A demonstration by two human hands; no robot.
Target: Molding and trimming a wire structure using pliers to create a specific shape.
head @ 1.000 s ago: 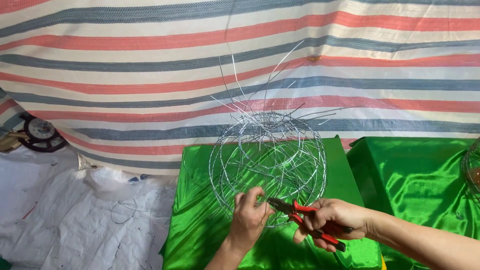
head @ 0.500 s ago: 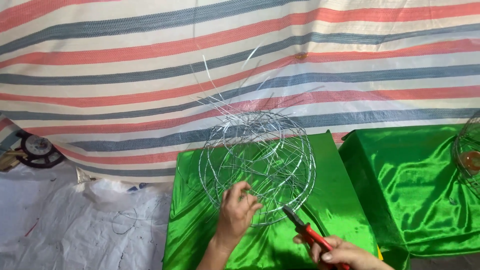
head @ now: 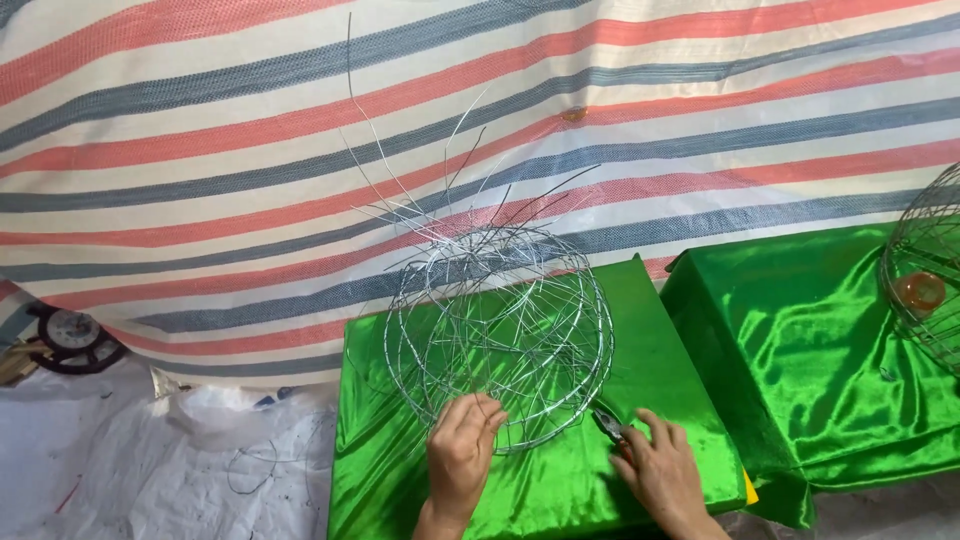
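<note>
round cage of thin silver wire (head: 500,335) at frame centre, sitting on a box draped in shiny green satin cloth (head: 660,350). open lattice of looping strands, see-through; loose wire ends (head: 440,190) fan up and left from its top, the long axis running roughly vertical. left hand (head: 462,452), lower centre, fingers curled onto the cage's bottom rim, pinching wire. right hand (head: 662,470), lower right, lies flat over pliers (head: 607,424), nose pointing up-left toward the cage; hold cannot be told. second green-draped box (head: 800,350) right. striped tarpaulin (head: 250,120) behind.
</note>
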